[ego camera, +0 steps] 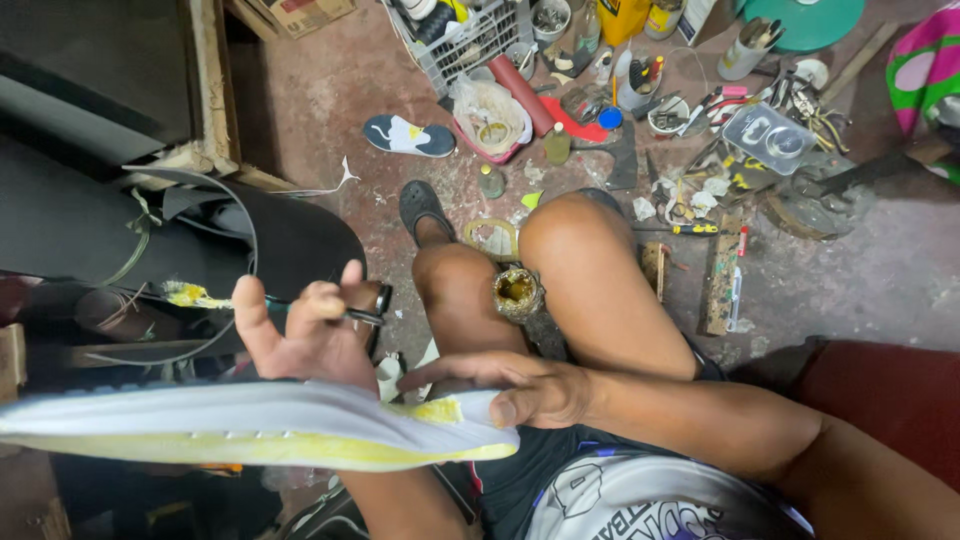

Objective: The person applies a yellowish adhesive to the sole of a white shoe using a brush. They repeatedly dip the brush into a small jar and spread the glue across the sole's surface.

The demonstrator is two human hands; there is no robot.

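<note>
A long white shoe sole (250, 425), smeared with yellow glue along its edge, lies across my lap. My left hand (300, 335) is raised palm-up just behind the sole, with a thin brush (190, 295) held between its fingers; the bristles are yellow with glue and point left. My right hand (525, 388) reaches across from the right and grips the sole's right end, fingers on top. An open tin of yellow glue (518, 292) stands between my knees.
Black rubber sheets (290, 240) and a wooden frame (210, 100) are at the left. Ahead, the concrete floor holds a plastic crate (470, 35), a blue-and-white insole (407, 136), bottles, cups, pliers, a screwdriver (690, 229) and wooden blocks (722, 270).
</note>
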